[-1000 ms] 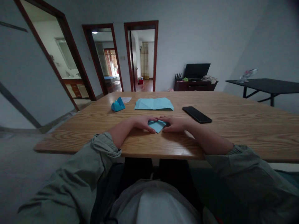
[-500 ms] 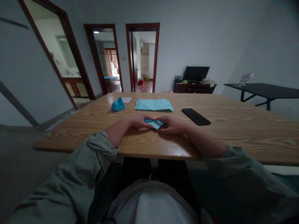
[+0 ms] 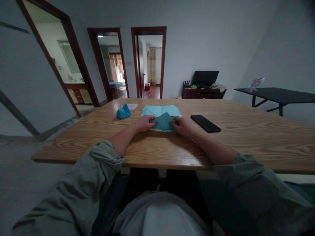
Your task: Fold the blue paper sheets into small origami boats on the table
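Note:
A folded piece of blue paper [image 3: 165, 121] is held up a little above the table, its peak pointing away from me. My left hand [image 3: 145, 123] pinches its left corner, and my right hand [image 3: 181, 126] grips the right corner between thumb and fingers. Just behind lies a creased light blue paper sheet [image 3: 159, 108], partly covered by the folded piece. Left of it sits a darker blue folded paper shape [image 3: 123, 111], standing up from the tabletop. The undersides of my fingers are hidden behind the paper.
On the wooden table [image 3: 103, 134], a black phone [image 3: 205, 123] lies right of my hands. A small white paper [image 3: 132, 106] rests behind the blue shape. Farther off stand a black table [image 3: 283, 93] and a television [image 3: 205, 78] on a cabinet.
The folded paper has turned from a narrow, flattened view to show a broad face with a raised peak. Both hands have moved slightly apart and away from me.

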A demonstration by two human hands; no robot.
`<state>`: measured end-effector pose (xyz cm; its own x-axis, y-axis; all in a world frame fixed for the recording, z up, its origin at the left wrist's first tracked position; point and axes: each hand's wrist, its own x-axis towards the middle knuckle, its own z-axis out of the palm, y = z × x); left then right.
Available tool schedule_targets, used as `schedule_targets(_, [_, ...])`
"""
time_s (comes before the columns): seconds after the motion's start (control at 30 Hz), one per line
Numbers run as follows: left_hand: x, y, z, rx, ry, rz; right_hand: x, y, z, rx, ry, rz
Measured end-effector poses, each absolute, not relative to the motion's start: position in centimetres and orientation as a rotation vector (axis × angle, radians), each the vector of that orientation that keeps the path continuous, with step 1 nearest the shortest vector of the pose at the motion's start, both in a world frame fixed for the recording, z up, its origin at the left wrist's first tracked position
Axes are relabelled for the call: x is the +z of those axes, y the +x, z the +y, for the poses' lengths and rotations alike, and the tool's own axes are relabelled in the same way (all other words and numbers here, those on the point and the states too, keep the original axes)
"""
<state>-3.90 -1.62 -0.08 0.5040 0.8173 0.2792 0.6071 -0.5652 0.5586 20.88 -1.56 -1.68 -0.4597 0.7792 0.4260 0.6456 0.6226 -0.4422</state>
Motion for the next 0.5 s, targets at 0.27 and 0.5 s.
schedule_targets(0.27, [-0.6, -4.2, -1.5, 0.705, 2.155, 1.05, -1.7, 21.3, -1.0, 0.435, -1.176, -2.102])
schedule_targets(0.5, [-1.2, -5.1, -0.1, 0.906, 2.002, 1.082, -1.8, 21.7, -1.0, 0.883, -1.119, -1.897])
